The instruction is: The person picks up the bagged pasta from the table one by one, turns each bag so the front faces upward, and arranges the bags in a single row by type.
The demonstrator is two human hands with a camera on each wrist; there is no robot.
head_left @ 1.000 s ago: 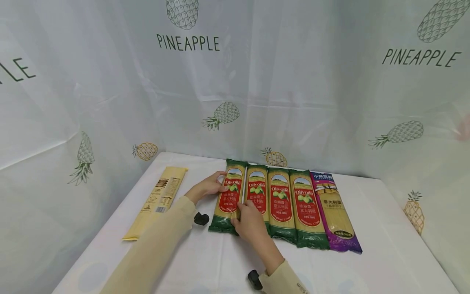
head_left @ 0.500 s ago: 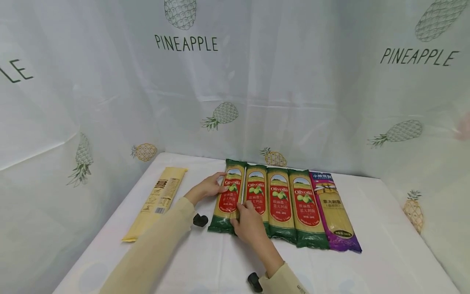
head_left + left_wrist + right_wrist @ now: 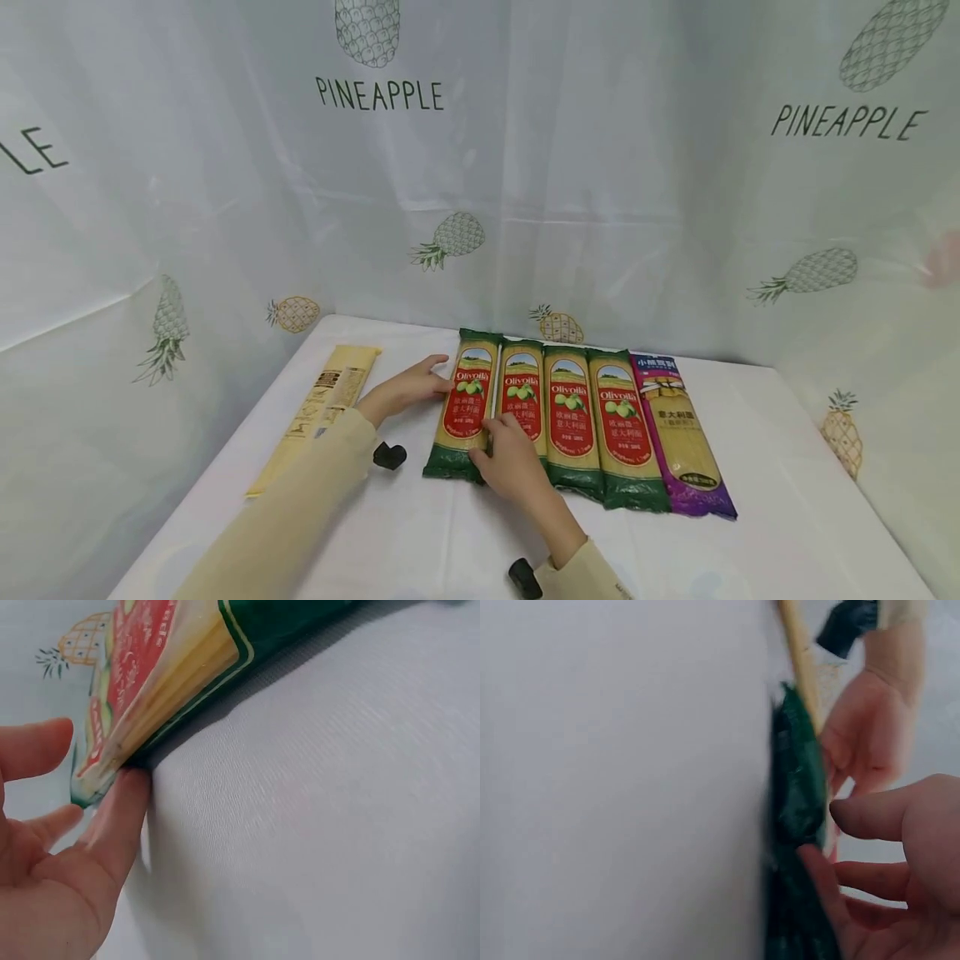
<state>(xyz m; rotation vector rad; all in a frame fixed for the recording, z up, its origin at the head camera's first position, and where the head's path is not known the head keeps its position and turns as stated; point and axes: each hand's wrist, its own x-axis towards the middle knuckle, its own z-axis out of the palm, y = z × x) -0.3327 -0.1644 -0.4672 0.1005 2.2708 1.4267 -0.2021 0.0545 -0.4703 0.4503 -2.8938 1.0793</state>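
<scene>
Side by side lie several Olivoilà spaghetti packs with green ends and red labels; the leftmost spaghetti pack (image 3: 468, 404) lies between my hands. My left hand (image 3: 405, 392) is at its left edge, fingers spread. In the left wrist view, a fingertip reaches the underside of the spaghetti pack (image 3: 180, 671) at the table, and the thumb stands apart. My right hand (image 3: 517, 467) is at the lower right corner. In the right wrist view, the right hand (image 3: 907, 877) has a finger against the green end (image 3: 802, 780), with thumb and fingers spread, not curled round it.
A purple-edged spaghetti pack (image 3: 686, 433) lies at the right end of the row. A plain yellow pack (image 3: 330, 396) lies apart on the left of the white-covered table (image 3: 780, 467). A pineapple-print curtain (image 3: 600, 167) hangs behind. Black wrist-worn pieces (image 3: 390, 455) show at both sleeves.
My left hand has drawn back slightly left from the leftmost spaghetti pack, its fingers straighter. The right hand's thumb and forefinger have parted a little. The packs stay in place.
</scene>
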